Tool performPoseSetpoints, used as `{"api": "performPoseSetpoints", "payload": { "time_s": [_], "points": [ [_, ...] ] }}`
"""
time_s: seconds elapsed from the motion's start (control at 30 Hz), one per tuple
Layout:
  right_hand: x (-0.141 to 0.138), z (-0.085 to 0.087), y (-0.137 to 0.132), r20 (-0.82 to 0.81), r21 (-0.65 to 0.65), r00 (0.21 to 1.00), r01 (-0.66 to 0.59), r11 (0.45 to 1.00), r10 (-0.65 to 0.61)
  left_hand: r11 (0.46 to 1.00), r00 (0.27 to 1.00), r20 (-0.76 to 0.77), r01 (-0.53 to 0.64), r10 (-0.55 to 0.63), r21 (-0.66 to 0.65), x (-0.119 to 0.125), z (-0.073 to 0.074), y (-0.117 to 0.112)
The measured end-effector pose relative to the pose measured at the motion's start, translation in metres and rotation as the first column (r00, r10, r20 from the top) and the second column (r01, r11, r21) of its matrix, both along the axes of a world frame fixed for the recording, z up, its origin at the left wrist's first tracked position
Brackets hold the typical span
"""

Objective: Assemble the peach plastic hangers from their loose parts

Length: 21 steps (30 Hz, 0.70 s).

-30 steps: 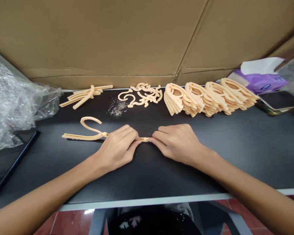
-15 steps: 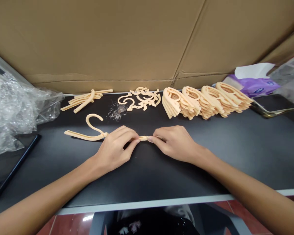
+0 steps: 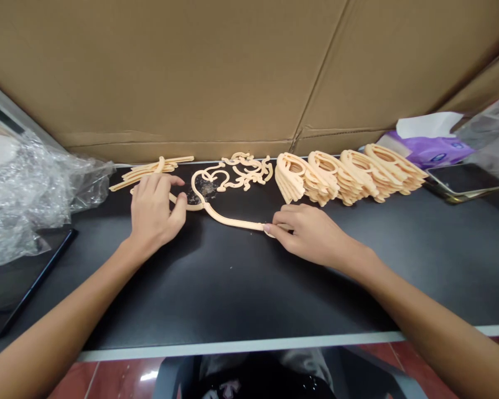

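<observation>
Peach plastic clothes hanger (image 3: pixel 233 221) is lying flat on the black tabletop (image 3: pixel 233 288), hook pointing toward the brown cardboard wall (image 3: pixel 191 72). Left hand (image 3: pixel 153 213) is covering and gripping its left arm, fingers curled. Right hand (image 3: pixel 310 233) is pinching its right tip.

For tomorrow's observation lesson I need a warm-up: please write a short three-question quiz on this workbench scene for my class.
1. True or false: the right hand pinches one end of the hanger.
2. What lies right behind the phone? A) a purple tissue pack B) scissors C) a mug
3. Fill in: the row of stacked hangers lies in front of a ___ wall.
Key: 1 true; 2 A; 3 cardboard.
</observation>
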State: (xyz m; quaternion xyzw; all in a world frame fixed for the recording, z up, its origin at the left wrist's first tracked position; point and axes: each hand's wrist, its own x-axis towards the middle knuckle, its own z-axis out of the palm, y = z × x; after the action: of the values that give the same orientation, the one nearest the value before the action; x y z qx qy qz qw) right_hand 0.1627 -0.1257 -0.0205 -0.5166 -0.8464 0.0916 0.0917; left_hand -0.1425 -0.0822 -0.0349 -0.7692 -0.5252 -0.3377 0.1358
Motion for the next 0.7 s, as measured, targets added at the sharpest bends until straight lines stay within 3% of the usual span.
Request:
{"api": "performPoseSetpoints", "payload": {
  "time_s": [0.1,0.2,0.4,0.53,0.7],
  "points": [
    [0.000,0.001,-0.001,0.012,0.031,1.000,0.006,0.999,-0.006,0.983,0.994,-0.108,-0.036,0.017,-0.182,-0.005,-0.003,0.008],
    [0.000,0.002,-0.002,0.041,0.085,0.999,-0.019,0.996,0.015,0.959,0.985,-0.166,-0.081,0.036,-0.270,-0.001,-0.002,0.005],
    [-0.002,0.009,-0.004,0.090,0.089,0.996,-0.034,0.995,0.026,0.886,0.991,-0.104,-0.125,0.088,-0.446,0.006,0.005,-0.004],
    [-0.005,0.012,-0.007,0.116,0.037,0.993,0.024,0.999,-0.028,0.879,0.988,-0.134,-0.128,0.074,-0.460,0.008,0.006,-0.006],
    [-0.010,0.012,-0.009,0.177,0.071,0.984,0.024,0.997,-0.037,0.877,0.981,-0.175,-0.160,0.088,-0.454,0.013,0.007,-0.010]
  ]
}}
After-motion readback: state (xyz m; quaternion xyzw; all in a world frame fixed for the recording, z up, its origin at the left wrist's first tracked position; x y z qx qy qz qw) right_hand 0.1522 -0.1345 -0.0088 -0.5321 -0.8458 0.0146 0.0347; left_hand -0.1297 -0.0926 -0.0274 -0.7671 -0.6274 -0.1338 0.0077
